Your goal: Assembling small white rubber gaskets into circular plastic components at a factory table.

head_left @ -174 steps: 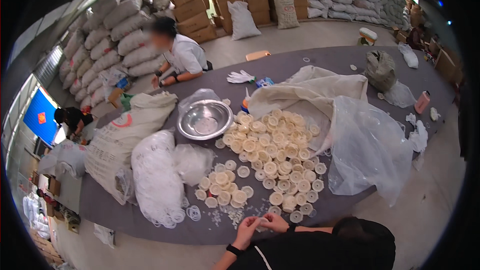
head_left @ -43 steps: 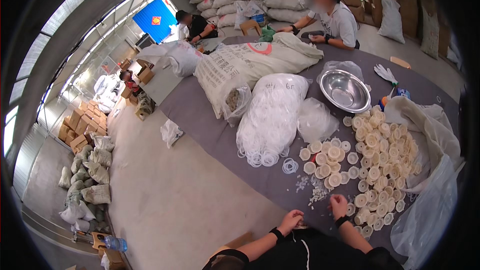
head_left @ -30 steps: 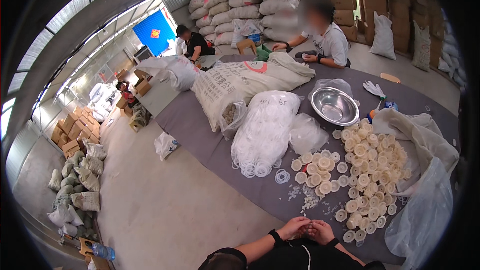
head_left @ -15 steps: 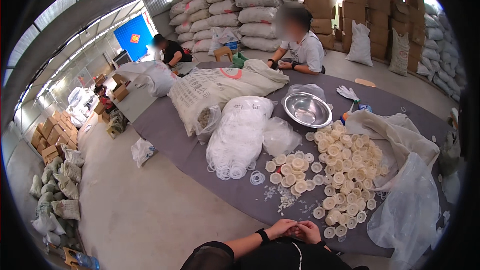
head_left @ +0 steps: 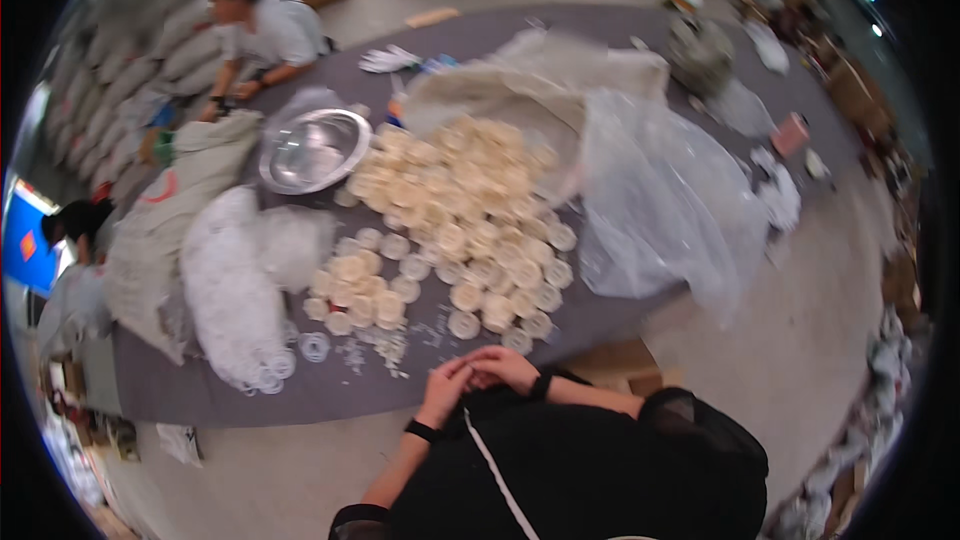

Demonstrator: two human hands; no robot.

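Observation:
At the table's near edge, my left hand (head_left: 446, 387) and my right hand (head_left: 506, 368) meet fingertip to fingertip. Both are pinched closed, and whatever lies between the fingers is too small or hidden to make out. Just beyond them spreads a heap of cream round plastic caps (head_left: 468, 192), with a smaller group of the same caps (head_left: 352, 288) to its left. Tiny whitish pieces (head_left: 391, 348) lie scattered left of my hands. Farther left are a few loose clear rings (head_left: 314, 346) and a clear bag packed with white rings (head_left: 230, 275).
A shiny metal bowl (head_left: 312, 152) stands behind the caps, near a white glove (head_left: 388, 60). Clear plastic sheeting (head_left: 655, 200) covers the table's right part beside an opened cloth sack (head_left: 520, 85). A full woven sack (head_left: 165, 230) lies left. Across the table sits a person in white (head_left: 270, 30).
The view has swung right and down, showing more of the table's right side and my body. My hands stay joined at the fingertips near the table edge.

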